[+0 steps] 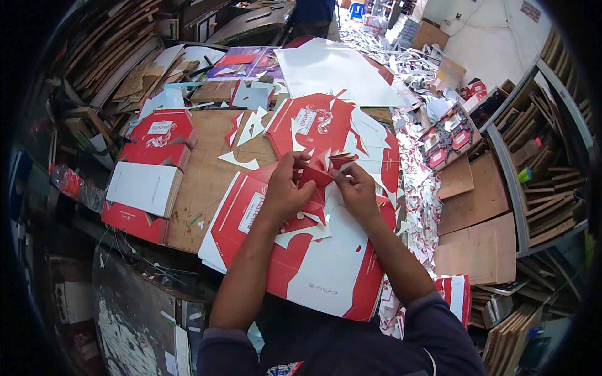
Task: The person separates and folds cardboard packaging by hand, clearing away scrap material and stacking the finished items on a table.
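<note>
Dark navy shirt (351, 344); short sleeves (439, 335); partly red chest emblem (285, 369).

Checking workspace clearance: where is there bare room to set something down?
The middle of the brown tabletop, between the card stacks at left and the sheets beneath the hands, looks bare. Crowded: its far end, with white scraps, and around the hands, which grip red card.

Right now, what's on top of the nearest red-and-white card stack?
A white offcut lies on the card stack. Above, the left hand and right hand hold red card pieces; the surface beneath is hidden.
</note>
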Motion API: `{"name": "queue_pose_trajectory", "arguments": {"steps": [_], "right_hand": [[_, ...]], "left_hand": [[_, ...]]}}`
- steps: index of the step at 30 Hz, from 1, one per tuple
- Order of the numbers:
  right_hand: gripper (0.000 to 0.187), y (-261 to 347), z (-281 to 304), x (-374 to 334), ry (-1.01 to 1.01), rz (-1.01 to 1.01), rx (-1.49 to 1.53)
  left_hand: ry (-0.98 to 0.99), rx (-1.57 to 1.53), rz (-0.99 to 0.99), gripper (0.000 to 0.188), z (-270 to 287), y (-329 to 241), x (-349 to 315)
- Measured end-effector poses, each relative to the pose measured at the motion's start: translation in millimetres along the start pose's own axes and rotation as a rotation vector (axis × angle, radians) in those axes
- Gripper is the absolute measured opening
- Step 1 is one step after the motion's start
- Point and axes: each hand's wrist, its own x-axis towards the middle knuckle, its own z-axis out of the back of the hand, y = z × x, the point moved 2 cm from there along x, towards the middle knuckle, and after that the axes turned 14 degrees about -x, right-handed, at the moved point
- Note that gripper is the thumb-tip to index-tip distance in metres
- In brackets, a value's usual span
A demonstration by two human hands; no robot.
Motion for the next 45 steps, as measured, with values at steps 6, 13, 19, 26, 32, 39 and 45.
{"name": "queue_pose_trajectory", "arguments": {"steps": [6, 13, 19, 26, 32, 39, 45], "right_hand": [[0.024, -32.0, 39.0, 44.0, -0.43, -0.272, 0.608], [0.052, -3.4, 50.1, 46.6, 0.168, -0.277, 0.054], [0.053, -1.8, 6.7, 36.9, 0.277, -0.153, -0.535], [0.035, 1.1, -8.3, 40.0, 0.159, -0.051, -0.329], [0.019, -64.4, 36.6, 73.3, -0.35, -0.48, 0.688], [0.056, -22.4, 52.6, 59.6, 0.031, -0.368, 0.147], [0.063, 15.8, 8.9, 47.0, 0.291, -0.228, -0.554]], "left_hand": [[0.047, -0.012, 0.046, 0.055, 4.7, 0.4, 0.1], [0.067, 0.234, -0.148, 0.051, -1.9, 0.3, -3.2], [0.107, 0.439, -0.378, 0.047, -14.0, -11.3, -6.4], [0.068, 0.62, -0.335, 0.038, -8.1, -6.5, -6.0], [0.096, 0.633, -0.324, 0.03, -11.6, 2.6, -1.7], [0.078, 0.523, -0.247, 0.028, -6.5, 1.5, -0.8], [0.077, 0.425, -0.219, 0.028, -5.1, 3.1, 1.3]]}}
